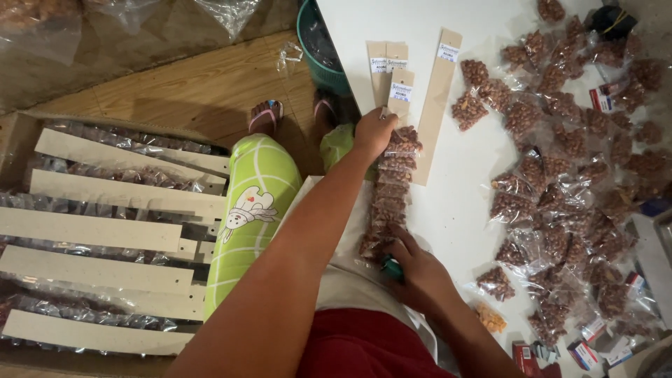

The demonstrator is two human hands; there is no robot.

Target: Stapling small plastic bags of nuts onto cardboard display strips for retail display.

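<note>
Brown nuts in small clear packets form a long strip (389, 199) lying on the white table (462, 210). The left hand (373, 133) closes on the far end of the strip. The right hand (418, 274) presses its near end, fingers curled around a small green tool (392, 268). Loose nut packets (560, 175) lie beside.

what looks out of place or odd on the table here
One packet near the front edge holds pale orange pieces, unlike the dark brown nut packets piled around it. Otherwise nothing looks spilled or torn; the left hand and right hand hold a straight packet strip.
</note>
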